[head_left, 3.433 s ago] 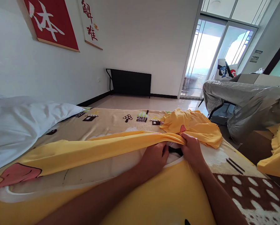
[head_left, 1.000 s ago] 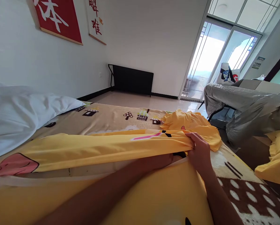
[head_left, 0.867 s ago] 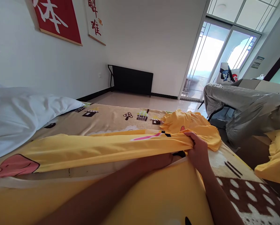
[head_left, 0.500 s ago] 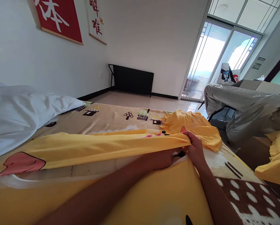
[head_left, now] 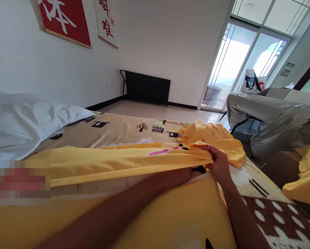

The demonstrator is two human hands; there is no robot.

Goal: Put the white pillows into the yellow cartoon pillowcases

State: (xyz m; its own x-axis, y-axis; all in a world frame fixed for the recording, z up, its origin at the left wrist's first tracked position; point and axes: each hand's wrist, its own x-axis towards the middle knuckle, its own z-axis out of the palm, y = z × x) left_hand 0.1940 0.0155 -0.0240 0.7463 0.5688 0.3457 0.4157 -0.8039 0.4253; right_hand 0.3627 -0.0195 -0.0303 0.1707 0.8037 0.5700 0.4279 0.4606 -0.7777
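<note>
A large yellow cloth cover (head_left: 113,162) with a cartoon print spreads across the foreground. Its long opening gapes toward me, showing a pale lining (head_left: 100,188). My left hand (head_left: 182,175) reaches into this opening at the right end; its fingers are hidden, beside a small dark patch. My right hand (head_left: 219,164) is closed on the cover's upper edge at the right corner, pinching the fabric up. The lower yellow layer (head_left: 186,214) lies under my left forearm. A blurred block hides part of the cover at far left.
A patterned beige blanket (head_left: 124,126) lies underneath, with a white pillow (head_left: 22,128) at left. Crumpled yellow cloth (head_left: 209,135) sits just beyond my right hand. More yellow cloth (head_left: 307,176) and plastic-wrapped furniture (head_left: 276,114) stand at right. A black panel (head_left: 147,87) leans by the wall.
My right hand has shifted slightly right and down with the cover's edge. More of the pink stripe print shows on the fabric. My left hand stays nearly in place.
</note>
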